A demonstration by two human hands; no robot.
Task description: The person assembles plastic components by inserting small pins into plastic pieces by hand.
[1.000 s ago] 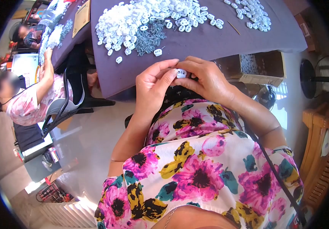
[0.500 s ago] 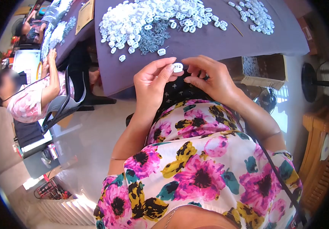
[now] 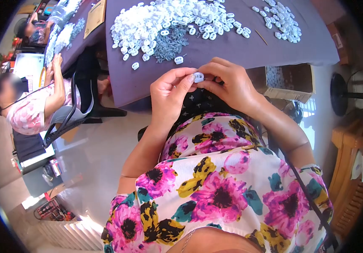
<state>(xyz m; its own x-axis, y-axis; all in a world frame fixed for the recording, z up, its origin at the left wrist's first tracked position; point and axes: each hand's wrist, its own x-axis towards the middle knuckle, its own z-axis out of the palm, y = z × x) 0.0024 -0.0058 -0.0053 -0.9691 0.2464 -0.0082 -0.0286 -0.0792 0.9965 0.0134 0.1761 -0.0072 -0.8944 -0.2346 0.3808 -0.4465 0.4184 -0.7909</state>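
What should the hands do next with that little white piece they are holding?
Probably press it together between the fingertips. Both the left hand and the right hand pinch one small white piece just off the table edge, while the white pile and grey pins lie untouched.

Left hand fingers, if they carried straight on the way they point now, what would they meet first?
The left hand points toward the right hand, and its fingers already pinch the small white plastic piece between them. Past that piece they would likely meet the right hand's fingertips.
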